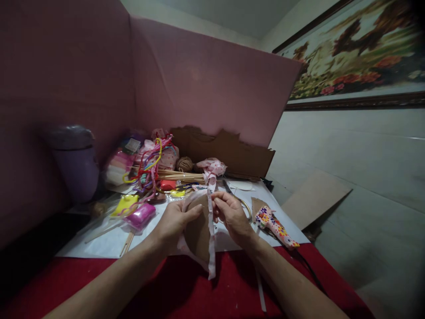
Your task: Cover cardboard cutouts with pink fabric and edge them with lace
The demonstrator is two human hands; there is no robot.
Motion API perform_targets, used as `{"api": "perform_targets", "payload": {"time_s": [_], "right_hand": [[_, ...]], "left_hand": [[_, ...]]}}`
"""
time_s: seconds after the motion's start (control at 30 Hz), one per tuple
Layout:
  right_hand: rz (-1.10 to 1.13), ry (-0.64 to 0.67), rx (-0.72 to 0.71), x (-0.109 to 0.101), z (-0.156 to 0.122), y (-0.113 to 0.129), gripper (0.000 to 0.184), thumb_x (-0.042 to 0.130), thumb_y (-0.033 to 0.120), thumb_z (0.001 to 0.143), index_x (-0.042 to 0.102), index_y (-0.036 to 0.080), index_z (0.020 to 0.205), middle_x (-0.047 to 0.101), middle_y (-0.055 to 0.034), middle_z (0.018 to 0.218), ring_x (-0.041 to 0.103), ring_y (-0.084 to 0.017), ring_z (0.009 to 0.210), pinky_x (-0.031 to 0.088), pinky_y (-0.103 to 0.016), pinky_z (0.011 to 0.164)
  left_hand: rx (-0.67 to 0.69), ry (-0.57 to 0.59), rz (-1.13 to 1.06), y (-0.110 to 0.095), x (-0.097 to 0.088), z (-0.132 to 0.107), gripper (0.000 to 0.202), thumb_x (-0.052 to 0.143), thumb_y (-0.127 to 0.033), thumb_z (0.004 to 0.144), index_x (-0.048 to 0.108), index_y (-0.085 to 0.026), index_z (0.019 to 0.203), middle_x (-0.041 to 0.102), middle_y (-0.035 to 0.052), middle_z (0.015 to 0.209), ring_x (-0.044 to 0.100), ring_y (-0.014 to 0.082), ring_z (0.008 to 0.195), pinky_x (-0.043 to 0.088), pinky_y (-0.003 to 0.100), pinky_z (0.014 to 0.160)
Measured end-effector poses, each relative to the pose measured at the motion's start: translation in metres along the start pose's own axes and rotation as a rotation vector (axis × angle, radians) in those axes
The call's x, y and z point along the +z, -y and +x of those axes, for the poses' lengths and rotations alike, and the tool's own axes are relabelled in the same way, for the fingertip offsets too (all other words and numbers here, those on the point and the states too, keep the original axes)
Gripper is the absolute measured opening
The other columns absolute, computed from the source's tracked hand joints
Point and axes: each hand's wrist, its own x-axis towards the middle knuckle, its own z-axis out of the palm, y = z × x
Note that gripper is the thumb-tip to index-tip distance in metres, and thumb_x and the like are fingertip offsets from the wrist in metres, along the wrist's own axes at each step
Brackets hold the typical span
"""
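Note:
Between my hands, above the front edge of the white sheet, is a half-round piece of brown cardboard with pale pink spotted fabric folded along its straight edge and showing round its curve. My left hand grips the cardboard from the curved side, thumb lying on its face. At the upper part of the straight edge, my right hand pinches the folded fabric between thumb and fingers. A flower-patterned glue gun lies to the right of my right hand, its cord running toward the front.
Purple and yellow packets, pipe cleaners, wooden sticks and a twine ball crowd the left and back. Scissors lie behind my right hand. A lidded purple container stands far left. Torn cardboard leans behind; red cloth covers the front.

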Motion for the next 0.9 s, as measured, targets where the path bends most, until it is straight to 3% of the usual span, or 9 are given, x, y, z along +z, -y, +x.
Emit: {"api": "perform_targets", "payload": {"time_s": [0.23, 0.43, 0.57, 0.67, 0.8, 0.9], "right_hand": [[0.008, 0.084, 0.087, -0.003, -0.002, 0.003, 0.011, 0.048, 0.027, 0.077, 0.044, 0.019, 0.07, 0.035, 0.009, 0.051, 0.025, -0.005, 0.038, 0.021, -0.017, 0.035], [-0.03, 0.008, 0.169, -0.003, -0.001, 0.004, 0.021, 0.047, 0.034, 0.076, 0.038, 0.021, 0.062, 0.031, 0.0113, 0.041, 0.013, -0.003, 0.034, 0.011, -0.014, 0.031], [-0.05, 0.017, 0.151, -0.001, -0.002, 0.002, 0.031, 0.055, 0.043, 0.075, 0.042, 0.019, 0.061, 0.032, 0.0117, 0.04, 0.015, -0.002, 0.032, 0.012, -0.014, 0.029], [-0.134, 0.042, 0.093, -0.001, -0.001, -0.001, 0.035, 0.059, 0.047, 0.075, 0.047, 0.018, 0.061, 0.036, 0.0104, 0.04, 0.023, -0.002, 0.029, 0.02, -0.015, 0.028], [-0.182, 0.023, 0.006, -0.004, 0.003, -0.006, 0.032, 0.066, 0.045, 0.071, 0.054, 0.016, 0.064, 0.048, 0.0065, 0.048, 0.04, -0.006, 0.035, 0.035, -0.019, 0.034], [-0.176, 0.015, -0.035, -0.006, 0.004, -0.008, 0.029, 0.07, 0.043, 0.068, 0.059, 0.016, 0.07, 0.051, 0.0057, 0.051, 0.043, -0.006, 0.04, 0.036, -0.019, 0.04]], "left_hand": [[0.001, -0.012, 0.003, -0.001, 0.001, 0.0, 0.024, 0.077, -0.024, 0.061, 0.071, -0.012, 0.081, 0.073, 0.0073, 0.077, 0.063, 0.0139, 0.059, 0.048, 0.023, 0.058], [0.013, -0.013, 0.005, -0.003, 0.002, -0.001, 0.022, 0.077, -0.024, 0.061, 0.071, -0.013, 0.079, 0.072, 0.0054, 0.072, 0.062, 0.0132, 0.058, 0.046, 0.022, 0.058], [0.027, -0.021, 0.012, -0.003, 0.002, -0.001, 0.018, 0.077, -0.023, 0.061, 0.071, -0.013, 0.076, 0.071, 0.0048, 0.067, 0.061, 0.013, 0.056, 0.045, 0.023, 0.058], [0.027, -0.044, 0.019, -0.003, 0.002, -0.001, 0.022, 0.078, -0.023, 0.059, 0.071, -0.013, 0.077, 0.071, 0.0066, 0.07, 0.062, 0.0147, 0.057, 0.046, 0.024, 0.059], [0.017, -0.057, 0.025, -0.002, -0.002, 0.0, 0.023, 0.078, -0.024, 0.059, 0.071, -0.012, 0.076, 0.071, 0.0072, 0.07, 0.063, 0.0158, 0.059, 0.046, 0.024, 0.059], [-0.005, -0.083, 0.028, 0.0, -0.004, 0.002, 0.024, 0.078, -0.025, 0.059, 0.07, -0.012, 0.077, 0.071, 0.0059, 0.068, 0.062, 0.015, 0.058, 0.045, 0.023, 0.057]]}}
